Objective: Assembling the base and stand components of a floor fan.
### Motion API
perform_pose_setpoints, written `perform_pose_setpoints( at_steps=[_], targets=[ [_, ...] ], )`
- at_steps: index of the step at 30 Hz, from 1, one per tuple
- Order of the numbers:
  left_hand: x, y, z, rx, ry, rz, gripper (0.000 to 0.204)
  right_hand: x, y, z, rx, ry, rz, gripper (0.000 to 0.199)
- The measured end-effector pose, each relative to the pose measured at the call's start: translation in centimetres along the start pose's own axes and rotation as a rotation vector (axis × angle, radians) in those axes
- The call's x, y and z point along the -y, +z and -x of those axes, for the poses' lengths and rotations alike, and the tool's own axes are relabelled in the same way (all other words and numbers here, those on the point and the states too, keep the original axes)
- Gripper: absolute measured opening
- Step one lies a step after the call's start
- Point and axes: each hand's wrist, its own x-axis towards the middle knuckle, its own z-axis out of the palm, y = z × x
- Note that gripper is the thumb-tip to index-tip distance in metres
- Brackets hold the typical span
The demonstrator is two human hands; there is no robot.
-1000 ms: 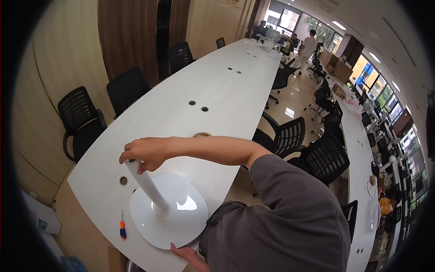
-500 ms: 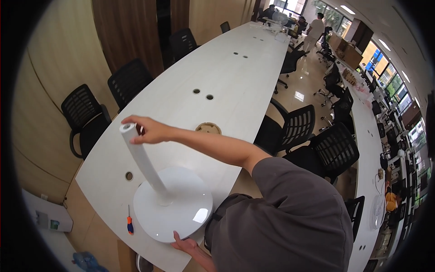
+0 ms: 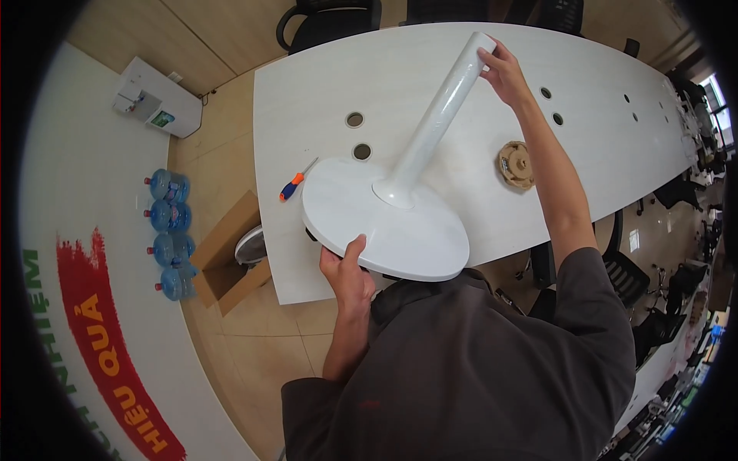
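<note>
A glossy white stand, with a round disc base (image 3: pixel 330 200) and a long straight pole (image 3: pixel 438 115), is held tilted at the near edge of the white table (image 3: pixel 307 100). The pole leans away and to the right. My right hand (image 3: pixel 503 73) is closed around the pole's upper end. My left hand (image 3: pixel 352 280) grips the base's near rim, thumb on top and fingers underneath, partly hidden. Dark bits show beneath that rim. An orange and blue screwdriver (image 3: pixel 292 187) lies on the table left of the base.
Right of the pole sits a round brown moulded piece (image 3: pixel 513 165). An open cardboard box (image 3: pixel 223 223) stands on the floor at left, with several blue water bottles (image 3: pixel 171 216) beside it. Beyond them is a white water dispenser (image 3: pixel 161 104). Black chairs (image 3: pixel 330 23) line the far side.
The view has swung left. The stand has gone from flat on the table to tilted, its near rim raised. My left thumb is now over the rim; my right hand stays at the pole's top.
</note>
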Motion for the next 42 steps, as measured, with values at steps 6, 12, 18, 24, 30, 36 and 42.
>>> perform_pose_setpoints(
  at_steps=[6, 12, 18, 24, 30, 36, 42],
  targets=[
    [-2.3, 2.1, -0.6, 0.066, 0.043, -0.109, 0.039, -4.9, -2.6, -0.3, -0.056, 0.127, -0.209, 0.054],
    [-3.7, 4.8, -2.3, 0.117, 0.036, -0.139, 0.029, -8.3, -5.0, 0.3, -0.146, 0.161, -0.314, 0.058],
    [-3.6, 7.6, -4.4, 0.219, 0.026, -0.265, 0.028, -11.1, -6.2, -0.3, -0.263, 0.240, -0.380, 0.054],
    [-4.1, 11.2, -6.4, 0.227, 0.017, -0.344, 0.031, -15.1, -6.0, -1.4, -0.323, 0.380, -0.537, 0.044],
    [-3.7, 12.9, -8.5, 0.238, 0.031, -0.383, 0.036, -17.9, -1.6, -0.4, -0.250, 0.392, -0.711, 0.062],
    [-4.0, 13.7, -10.1, 0.222, 0.070, -0.434, 0.040, -17.4, 2.0, 1.0, -0.294, 0.423, -0.723, 0.052],
    [-4.0, 13.3, -11.8, 0.194, 0.113, -0.478, 0.042, -17.6, 1.9, 0.1, -0.269, 0.404, -0.747, 0.039]
  ],
)
